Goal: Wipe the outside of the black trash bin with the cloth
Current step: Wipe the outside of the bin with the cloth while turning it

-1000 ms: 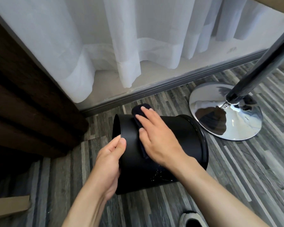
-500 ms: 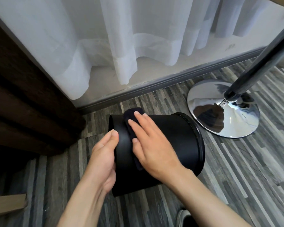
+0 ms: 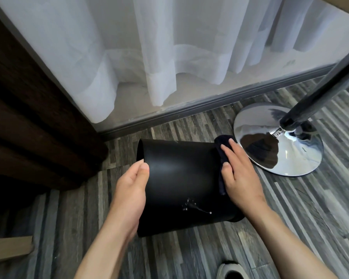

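The black trash bin (image 3: 181,178) lies on its side on the striped wood floor, one end to the left. My left hand (image 3: 129,190) grips that left end, thumb on the outer wall. My right hand (image 3: 238,178) presses a dark cloth (image 3: 222,156) flat against the bin's right end; the cloth shows above and left of my fingers, the rest is hidden under my palm. White specks (image 3: 191,206) mark the bin's near side.
A chrome round base (image 3: 278,141) with a dark pole (image 3: 318,91) stands just right of the bin. White curtains (image 3: 169,57) hang behind. Dark wooden furniture (image 3: 28,117) is at left, a cardboard piece (image 3: 8,248) at lower left, a shoe (image 3: 230,270) below.
My right hand slid the cloth across the bin's wall from the left end to the right end. My left hand kept its hold on the left end.
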